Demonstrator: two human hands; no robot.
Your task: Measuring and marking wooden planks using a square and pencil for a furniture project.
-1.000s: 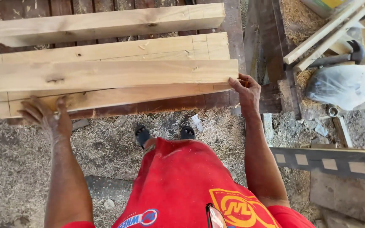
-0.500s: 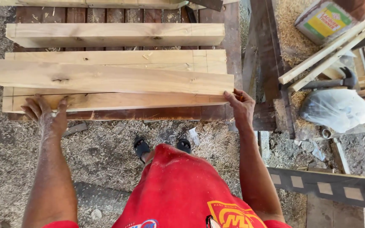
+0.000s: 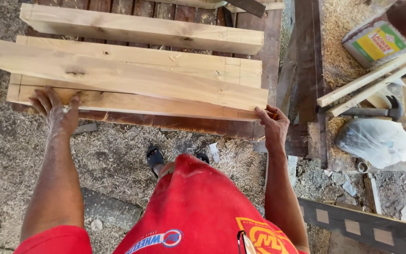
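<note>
The left hand (image 3: 56, 114) lay flat with fingers spread on the near left end of a pale plank (image 3: 132, 104), pressing down rather than closing around anything. The right hand (image 3: 272, 126) met the right end of the stacked wood, its fingertips set against the plank's corner; its grip looked loosely curled, but whether it pinched anything small could not be told. On top of that plank lay a thicker board (image 3: 128, 77), slanting slightly from the upper left toward the lower right, and behind it a separate beam (image 3: 139, 28) lay farther away. All the wood rested on a dark slatted tabletop (image 3: 175, 124). Sawdust (image 3: 113, 160) covered the ground below, where a dark sandal (image 3: 154, 156) showed. To the right lay a white plastic bag (image 3: 377, 141), with a tin can (image 3: 377, 40) above it.
</note>
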